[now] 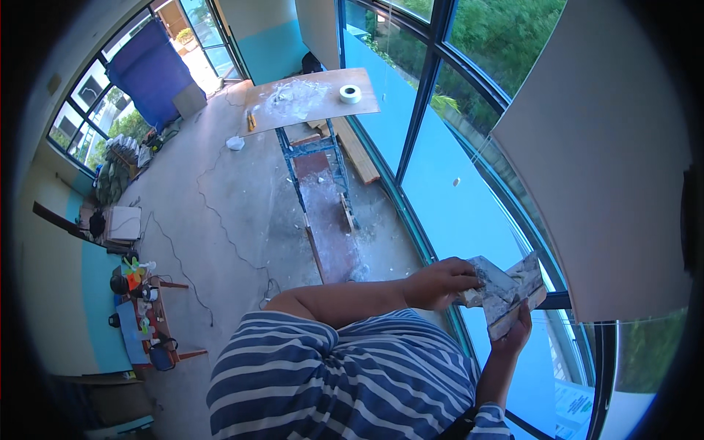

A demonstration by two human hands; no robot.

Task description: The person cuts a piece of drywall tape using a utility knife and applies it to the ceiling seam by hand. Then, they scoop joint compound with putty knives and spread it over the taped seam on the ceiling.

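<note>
My left arm reaches across my body to the right. The closed fingers of my left hand [441, 283] grip a trowel with a broad grey blade [493, 277]. That blade lies against a flat, smeared plastering board [529, 277] with a pale edge. From below, my right hand [513, 330] is wrapped round the board and holds it up, tilted. Grey-white compound smears both tools; where one ends and the other begins is hard to tell. Both hands are in front of the window wall at the right.
A plywood sheet [323, 110] on a blue stand [312, 147] carries white powder, a tape roll [350, 94] and a yellow-handled cutter [251, 121]. Planks [356, 150] lie by the windows. Cables [213, 209] cross the floor. A cluttered small table [158, 323] stands left. A blind [594, 161] hangs right.
</note>
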